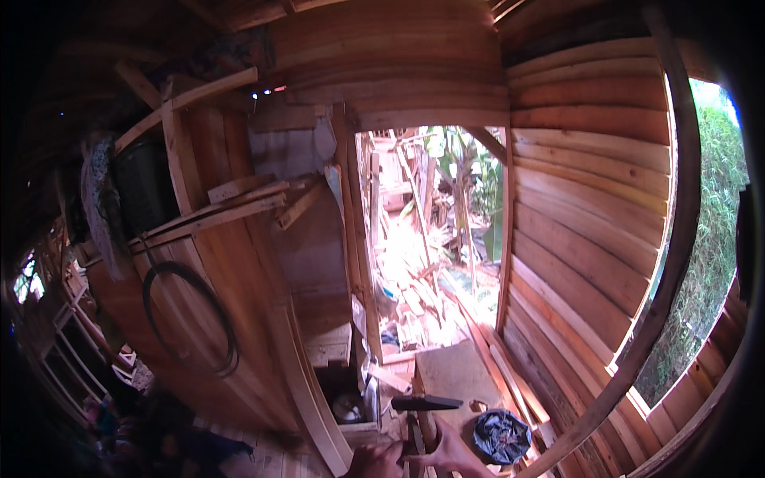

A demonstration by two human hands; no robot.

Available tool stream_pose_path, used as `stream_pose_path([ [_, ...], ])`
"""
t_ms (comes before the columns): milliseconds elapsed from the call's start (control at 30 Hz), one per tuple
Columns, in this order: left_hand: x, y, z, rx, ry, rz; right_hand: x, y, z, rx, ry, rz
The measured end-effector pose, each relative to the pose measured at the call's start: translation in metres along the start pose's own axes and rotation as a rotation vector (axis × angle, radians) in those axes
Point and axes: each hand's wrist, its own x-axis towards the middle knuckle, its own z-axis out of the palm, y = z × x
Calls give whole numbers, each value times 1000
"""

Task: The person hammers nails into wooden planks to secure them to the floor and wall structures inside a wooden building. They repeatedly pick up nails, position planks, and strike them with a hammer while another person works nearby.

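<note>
A hammer with a dark metal head stands head-up at the lower middle, its handle running down between my hands. My right hand is curved round the handle, thumb reaching across to the left and index finger pointing upward. Just left of the handle, my left hand is closed in a fist at the lower edge; what it holds, if anything, is hidden. Beyond the hammer lies a flat wooden board. A black plastic bag, opened out with small dark pieces inside, sits right of my right hand.
An open doorway ahead looks onto scattered timber and plants. Plank walls rise at the right beside a slanting pole and a window opening. A coiled black hose hangs on the wooden partition at left. Long wood strips lie along the right wall.
</note>
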Motion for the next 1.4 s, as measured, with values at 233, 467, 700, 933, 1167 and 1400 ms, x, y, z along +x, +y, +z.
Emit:
stream_pose_path([
  [233,22,-36,-39,-85,-104,446,-6,-29,2,-311,-70,-101],
  [467,34,-45,-15,-150,-29,278,9,28,4,-372,218,-262],
  [700,12,-40,-6,-66,-75,148,8,22,5,-109,120,-77],
  [933,26,-23,-117,124,305,396,6,-13,7,36,-17,-48],
  [1167,-12,-53,-32,-1144,32,-43,-5,1,15,-276,183,-69],
  [1400,10,-57,53,-1383,-273,-69,2,3,4,-364,26,-23],
])
